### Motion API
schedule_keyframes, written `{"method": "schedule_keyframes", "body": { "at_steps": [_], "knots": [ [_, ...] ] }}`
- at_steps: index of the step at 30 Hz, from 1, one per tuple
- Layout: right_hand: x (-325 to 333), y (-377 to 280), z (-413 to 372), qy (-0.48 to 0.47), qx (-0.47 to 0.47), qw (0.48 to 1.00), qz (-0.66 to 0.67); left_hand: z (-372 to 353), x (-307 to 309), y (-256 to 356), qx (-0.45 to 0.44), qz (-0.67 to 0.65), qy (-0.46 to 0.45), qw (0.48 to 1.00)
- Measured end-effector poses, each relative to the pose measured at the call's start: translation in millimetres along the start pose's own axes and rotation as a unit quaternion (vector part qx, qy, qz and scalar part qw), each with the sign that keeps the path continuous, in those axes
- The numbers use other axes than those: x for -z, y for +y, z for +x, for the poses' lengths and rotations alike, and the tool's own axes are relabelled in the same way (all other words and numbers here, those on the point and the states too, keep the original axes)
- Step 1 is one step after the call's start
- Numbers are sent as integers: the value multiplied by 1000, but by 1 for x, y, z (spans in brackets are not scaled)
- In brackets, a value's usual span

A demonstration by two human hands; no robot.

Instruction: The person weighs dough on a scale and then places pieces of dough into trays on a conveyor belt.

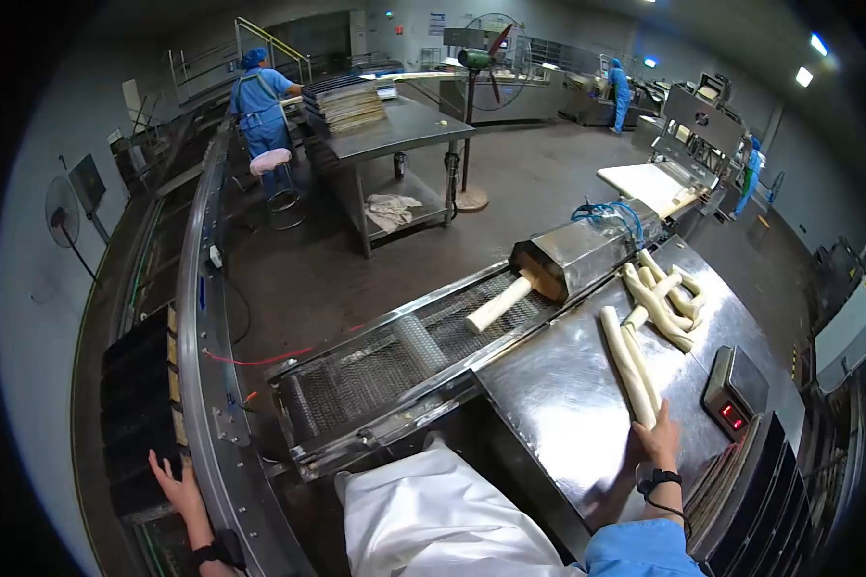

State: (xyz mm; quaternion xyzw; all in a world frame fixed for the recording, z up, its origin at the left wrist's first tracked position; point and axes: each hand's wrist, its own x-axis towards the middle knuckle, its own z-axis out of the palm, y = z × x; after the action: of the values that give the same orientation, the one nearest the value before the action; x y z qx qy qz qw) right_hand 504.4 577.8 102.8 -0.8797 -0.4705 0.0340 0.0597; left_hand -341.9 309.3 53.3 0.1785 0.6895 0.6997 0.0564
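Observation:
My left hand (176, 489) is held out with its fingers spread, beside the dark baking trays (135, 423) on the line at the left. Nothing is in it. On the steel table, my right hand (660, 439) has its thumb and fingers around the near end of a pale dough rope (627, 370). A second rope lies against that one. Farther back on the same table, several more dough ropes (659, 303) are heaped across each other. Another dough piece (498, 306) rests on the mesh conveyor (356, 380), at the mouth of a metal housing (587, 252).
A digital scale (736, 389) with red digits stands right of the dough. Stacked trays (755, 490) are by my right forearm. A curved metal rail (197, 317) runs along the left. Beyond are a steel table (394, 139), a fan (473, 60) and several people in blue.

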Motion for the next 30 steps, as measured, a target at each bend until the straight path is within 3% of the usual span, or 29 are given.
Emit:
{"method": "schedule_keyframes", "body": {
  "at_steps": [1,2,6,7,10,11,12,13,14,15,19,20,22,23,24,26,28,30],
  "knots": [
    [-5,2,0,3,29,1000,-9,-4,1,-4,-93,185,16,978],
    [-4,-7,-8,7,59,998,-18,-8,4,-10,-182,362,32,914],
    [-16,-18,-9,-14,56,998,8,-9,22,-71,-105,462,122,872],
    [-19,-13,-11,-13,62,998,8,-14,17,-61,-16,466,132,875],
    [-41,-4,-36,20,126,992,-1,-14,31,-69,7,467,113,877],
    [-39,-8,-48,2,98,995,-17,-14,34,-65,58,487,105,865],
    [-10,-28,-68,-94,56,994,-9,-19,24,-51,113,441,131,881],
    [-11,-27,-74,-103,73,991,-44,-31,13,-11,108,395,91,908],
    [-28,-19,-71,-57,98,990,-81,-18,29,-57,76,388,133,909],
    [-21,-28,-73,-69,102,991,-47,-16,28,-58,12,294,133,947],
    [-12,-59,-70,-109,139,981,75,-18,20,-54,83,340,194,916],
    [-15,-70,-64,-112,161,978,69,-29,13,-23,90,362,172,912],
    [-23,-100,-54,-258,204,885,331,-25,25,-38,153,431,149,877],
    [1,-139,-78,-275,197,870,359,-29,25,-34,205,455,162,851],
    [-4,-158,-71,-281,248,847,378,-36,25,-29,179,466,169,850],
    [41,-219,-103,-346,219,798,441,-54,24,-3,173,441,185,861],
    [74,-270,-134,-455,279,683,498,-65,32,-2,173,431,200,863],
    [132,-329,-186,-576,393,571,434,-75,34,-1,168,419,205,868]
  ]
}}
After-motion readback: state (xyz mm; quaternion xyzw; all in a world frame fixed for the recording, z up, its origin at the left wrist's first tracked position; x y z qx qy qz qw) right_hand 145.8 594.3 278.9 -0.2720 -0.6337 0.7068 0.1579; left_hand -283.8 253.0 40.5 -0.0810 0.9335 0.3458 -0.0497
